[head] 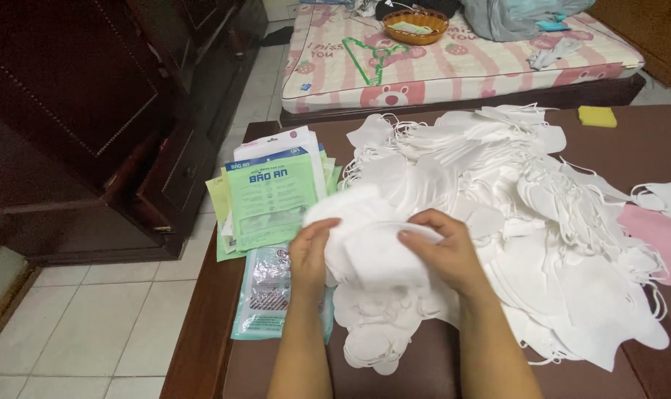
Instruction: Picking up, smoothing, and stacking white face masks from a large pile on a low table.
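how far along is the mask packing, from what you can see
Early, by the look of it. Done: no filled packet is clearly visible; the green packets lie flat in a stack at the table's left edge. In hand: the left hand and right hand hold a small stack of white masks. Left: the big mask pile covers much of the table.

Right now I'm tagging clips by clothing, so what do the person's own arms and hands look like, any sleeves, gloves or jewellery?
Both forearms are bare as far as the picture shows: no sleeves reach into view. The left hand and the right hand wear no gloves. No watch, bracelet or ring shows on either, though some fingers are partly hidden. The fingernails look short and unpainted.
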